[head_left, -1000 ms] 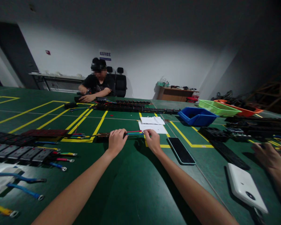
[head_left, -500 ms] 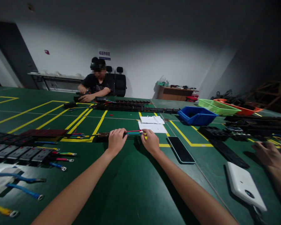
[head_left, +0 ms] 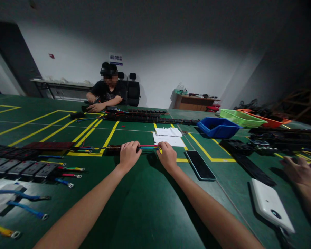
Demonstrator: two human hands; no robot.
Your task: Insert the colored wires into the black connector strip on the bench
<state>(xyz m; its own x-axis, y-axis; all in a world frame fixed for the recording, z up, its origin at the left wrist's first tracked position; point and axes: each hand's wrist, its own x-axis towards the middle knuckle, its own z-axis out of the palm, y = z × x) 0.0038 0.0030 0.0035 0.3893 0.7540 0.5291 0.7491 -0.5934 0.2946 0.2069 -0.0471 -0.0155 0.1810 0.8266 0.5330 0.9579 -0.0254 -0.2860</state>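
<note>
A thin bundle of red, blue and yellow wires (head_left: pixel 148 147) stretches between my two hands, just above the green table. My left hand (head_left: pixel 130 153) is closed round the bundle, where it meets a dark strip (head_left: pixel 113 149) with copper-coloured parts. At the bundle's right end my right hand (head_left: pixel 167 155) pinches the wires, with a bit of yellow at its fingertips. White papers (head_left: pixel 168 137) lie just beyond my right hand. A dark-screened phone (head_left: pixel 200 165) rests to its right.
Socket strips (head_left: pixel 23 167) and lugged cables (head_left: pixel 28 206) lie left. At right are a blue bin (head_left: pixel 217 128), a green basket (head_left: pixel 242 118), a white device (head_left: pixel 271 205) and another person's hand (head_left: pixel 300 171). A person (head_left: pixel 109 90) works across the table.
The wires between my hands sit slightly lower and look more level. Both hands keep their grip in nearly the same place.
</note>
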